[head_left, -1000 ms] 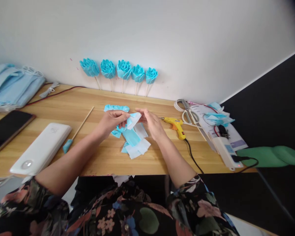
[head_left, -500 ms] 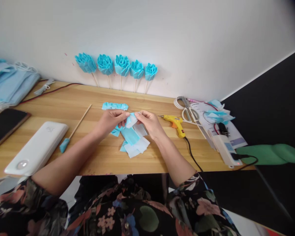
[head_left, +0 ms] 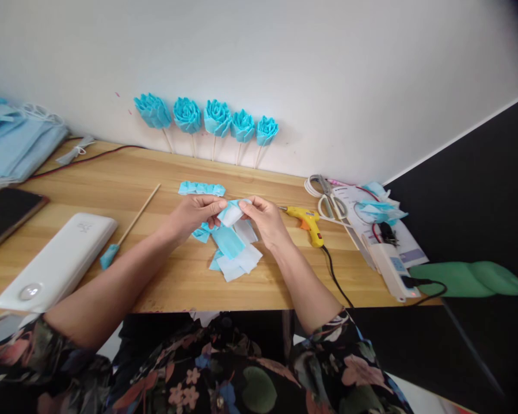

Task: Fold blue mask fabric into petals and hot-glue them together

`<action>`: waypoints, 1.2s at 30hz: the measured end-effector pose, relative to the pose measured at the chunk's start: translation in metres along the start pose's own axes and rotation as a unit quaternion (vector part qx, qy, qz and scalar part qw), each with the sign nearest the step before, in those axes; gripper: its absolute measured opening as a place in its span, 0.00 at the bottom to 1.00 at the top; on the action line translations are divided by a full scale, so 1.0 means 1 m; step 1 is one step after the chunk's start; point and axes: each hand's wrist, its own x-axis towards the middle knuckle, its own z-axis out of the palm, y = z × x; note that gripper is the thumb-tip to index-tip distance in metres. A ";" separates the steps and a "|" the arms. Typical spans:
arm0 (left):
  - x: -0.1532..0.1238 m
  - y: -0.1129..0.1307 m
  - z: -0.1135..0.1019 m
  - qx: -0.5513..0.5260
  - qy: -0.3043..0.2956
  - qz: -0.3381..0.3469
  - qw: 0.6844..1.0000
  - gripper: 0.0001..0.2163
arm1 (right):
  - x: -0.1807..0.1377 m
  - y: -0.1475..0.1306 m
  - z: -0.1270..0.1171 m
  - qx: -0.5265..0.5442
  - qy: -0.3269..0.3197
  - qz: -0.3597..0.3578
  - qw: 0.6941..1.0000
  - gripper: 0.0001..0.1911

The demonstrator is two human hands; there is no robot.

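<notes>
1 blue-white piece; left fingers pinch left edge; right fingers opposite

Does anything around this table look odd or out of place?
Nothing looks spilled or broken. Slightly odd are the small reddish marks on the pale wall, left of the five blue flowers; possibly stains. The loose blue and white pieces near the left hand and right hand lie askew, overlapping at different angles.
</notes>
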 end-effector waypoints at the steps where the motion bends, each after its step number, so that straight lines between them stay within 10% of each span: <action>1: 0.000 0.001 0.000 -0.001 0.003 0.001 1.000 0.16 | 0.000 0.001 0.000 -0.003 0.001 0.002 1.000 0.17; 12: -0.001 -0.001 0.006 -0.022 0.033 -0.003 0.999 0.10 | 0.001 0.006 -0.001 0.020 -0.017 -0.029 0.999 0.27; 25: -0.003 0.003 0.008 0.052 -0.022 0.043 0.997 0.08 | -0.008 0.001 0.001 -0.117 -0.013 -0.097 0.988 0.14; 36: 0.001 0.004 0.003 -0.199 0.041 -0.012 0.979 0.11 | -0.013 -0.007 -0.001 -0.365 0.013 -0.402 0.840 0.24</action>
